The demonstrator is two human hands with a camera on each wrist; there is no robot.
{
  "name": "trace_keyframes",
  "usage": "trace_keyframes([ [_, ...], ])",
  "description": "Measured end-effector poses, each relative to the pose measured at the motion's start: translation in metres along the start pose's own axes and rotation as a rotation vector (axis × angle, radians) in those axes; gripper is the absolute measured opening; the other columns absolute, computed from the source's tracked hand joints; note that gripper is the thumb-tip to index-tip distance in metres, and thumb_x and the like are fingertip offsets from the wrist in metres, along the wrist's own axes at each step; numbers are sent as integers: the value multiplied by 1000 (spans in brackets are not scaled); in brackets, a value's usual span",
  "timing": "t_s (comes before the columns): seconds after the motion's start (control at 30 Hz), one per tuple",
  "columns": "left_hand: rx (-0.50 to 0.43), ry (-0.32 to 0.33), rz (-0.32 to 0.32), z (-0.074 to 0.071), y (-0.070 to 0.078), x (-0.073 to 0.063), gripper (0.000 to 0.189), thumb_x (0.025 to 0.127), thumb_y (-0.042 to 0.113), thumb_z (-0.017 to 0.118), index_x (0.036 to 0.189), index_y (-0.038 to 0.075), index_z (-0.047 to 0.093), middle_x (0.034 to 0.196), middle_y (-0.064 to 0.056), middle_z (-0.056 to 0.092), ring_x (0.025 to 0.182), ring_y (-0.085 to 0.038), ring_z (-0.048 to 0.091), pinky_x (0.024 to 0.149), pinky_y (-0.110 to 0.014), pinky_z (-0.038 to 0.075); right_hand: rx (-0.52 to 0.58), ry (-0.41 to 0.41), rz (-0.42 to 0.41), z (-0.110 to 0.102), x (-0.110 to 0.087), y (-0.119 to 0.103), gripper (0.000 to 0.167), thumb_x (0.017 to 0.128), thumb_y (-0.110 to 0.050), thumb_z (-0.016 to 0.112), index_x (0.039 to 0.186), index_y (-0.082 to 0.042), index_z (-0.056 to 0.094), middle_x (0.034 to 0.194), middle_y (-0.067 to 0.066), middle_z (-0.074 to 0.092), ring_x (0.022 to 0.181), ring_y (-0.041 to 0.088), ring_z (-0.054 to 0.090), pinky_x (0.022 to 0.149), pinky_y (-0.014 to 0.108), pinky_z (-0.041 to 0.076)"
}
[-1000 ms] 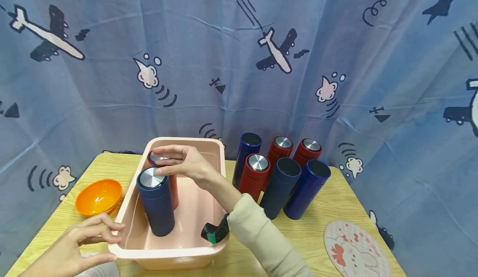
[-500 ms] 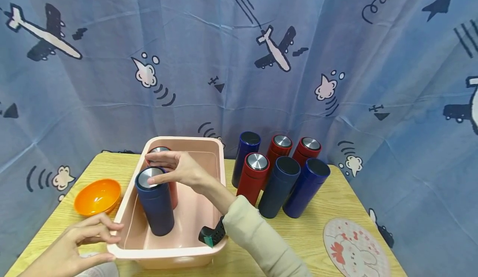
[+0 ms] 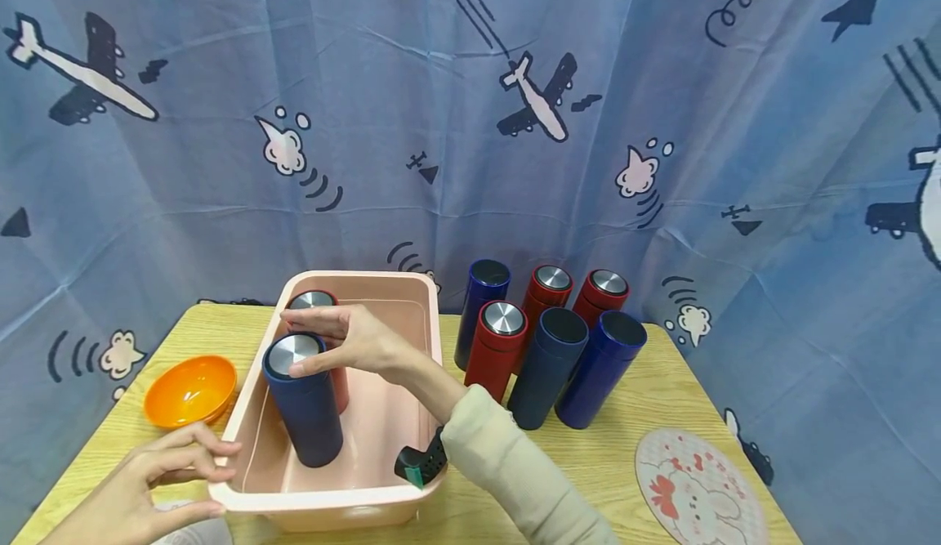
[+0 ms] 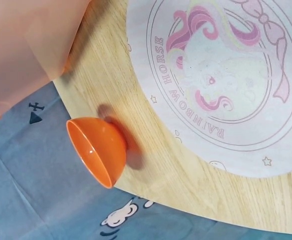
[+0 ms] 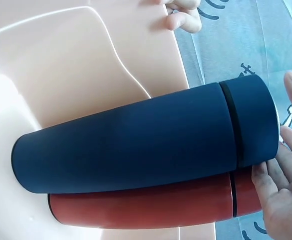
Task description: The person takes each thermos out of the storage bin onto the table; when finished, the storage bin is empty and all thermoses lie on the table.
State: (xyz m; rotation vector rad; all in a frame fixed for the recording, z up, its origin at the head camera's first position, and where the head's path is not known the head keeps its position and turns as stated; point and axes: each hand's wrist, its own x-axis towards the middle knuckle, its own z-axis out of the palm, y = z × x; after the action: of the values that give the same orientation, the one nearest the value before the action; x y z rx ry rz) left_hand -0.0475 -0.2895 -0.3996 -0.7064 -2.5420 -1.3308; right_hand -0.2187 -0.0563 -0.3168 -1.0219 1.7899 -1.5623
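A navy flask [image 3: 304, 410] with a silver-topped lid stands in the pink plastic tub [image 3: 390, 496], leaning slightly. Behind it is a red flask [image 5: 150, 205] with a silver top, partly hidden. My right hand [image 3: 353, 345] is at the navy flask's lid. Its fairly straight fingers touch the lid's far side, between the two flasks, and the thumb lies over the top; in the right wrist view the thumb is apart from the lid. My left hand [image 3: 162, 480] holds the tub's near left corner by the rim, the thumb lower than the fingers.
Right of the tub, red flasks [image 3: 496, 349] and blue flasks [image 3: 603, 369] stand grouped. An orange bowl [image 3: 191, 390] sits left of the tub. Round printed mats lie at right [image 3: 698, 488] and near left [image 4: 220, 85]. A patterned curtain [image 3: 470, 120] hangs behind the table.
My right hand has moved slightly left and down, closer around the navy flask's lid. The left hand stays at the tub's rim, and the flasks have not visibly moved.
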Motion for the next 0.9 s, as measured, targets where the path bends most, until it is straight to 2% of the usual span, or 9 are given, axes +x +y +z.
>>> trace_keyframes([
  [0.27, 11, -15, -43, -1, 0, 0, 33, 73, -5, 78, 92, 21, 67, 107, 5, 59, 99, 2, 57, 67, -20, 56, 53, -65, 17, 2, 2, 3, 63, 76, 10, 74, 135, -2, 53, 122, 1, 64, 102, 0, 60, 93, 18, 47],
  [0.4, 5, -36, -88, -3, 0, -1, 30, 76, -4, 76, 91, 21, 67, 107, 7, 59, 98, 2, 57, 67, -20, 56, 25, -57, 40, 3, 4, 5, 64, 75, 8, 76, 134, -4, 55, 119, -4, 65, 104, -1, 58, 95, 16, 44],
  [0.57, 0, -30, -70, -3, 0, -1, 32, 75, -6, 76, 92, 20, 68, 107, 5, 60, 97, 1, 58, 68, -20, 56, -33, -53, 106, 4, 5, 6, 68, 73, 4, 79, 135, -11, 55, 118, -12, 64, 105, -3, 57, 92, 14, 44],
  [0.77, 7, -57, -120, -5, -1, -1, 27, 78, -3, 75, 92, 20, 68, 107, 7, 59, 96, 1, 57, 68, -19, 55, -34, -22, 139, 8, 7, 8, 68, 70, 7, 81, 131, -12, 59, 101, -8, 68, 90, 1, 61, 85, 15, 47],
  [0.9, 13, -63, -127, -5, -1, -1, 26, 79, -2, 74, 91, 20, 68, 108, 7, 59, 95, 1, 57, 68, -20, 55, -29, 4, 144, 10, 8, 10, 67, 68, 8, 81, 129, -10, 61, 98, -8, 69, 89, 0, 61, 84, 15, 47],
])
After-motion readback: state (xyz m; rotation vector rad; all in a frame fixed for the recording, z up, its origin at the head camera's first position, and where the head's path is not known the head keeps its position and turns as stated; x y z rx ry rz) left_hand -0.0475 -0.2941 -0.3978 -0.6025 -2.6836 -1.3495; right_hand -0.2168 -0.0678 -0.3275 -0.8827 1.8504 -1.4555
